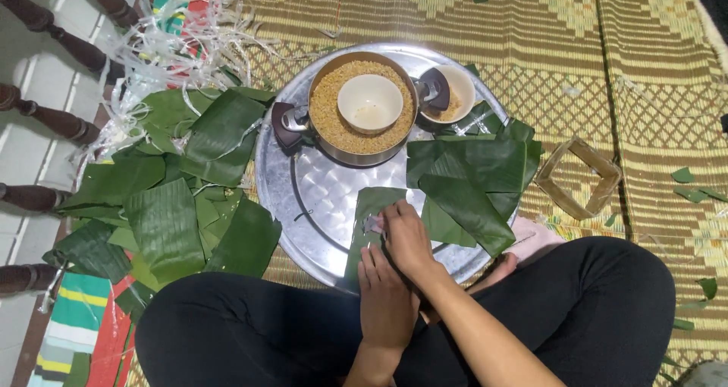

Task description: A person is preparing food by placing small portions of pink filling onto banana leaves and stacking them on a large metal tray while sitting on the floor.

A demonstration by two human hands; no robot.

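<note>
Head view: left hand (384,296) flat, pinning green leaf strip (369,220) on round metal tray (318,197); right hand (407,239) pinching small pale object (373,224), identity unclear, against leaf.

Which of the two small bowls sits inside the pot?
The white bowl sits on the yellow grains inside the pot; the other bowl stands beside it on the tray.

No packages, labels, signs, screens.

Bowl (370,103) in pot (362,108) on tray (318,197) (leaves (174,197) left).
</note>
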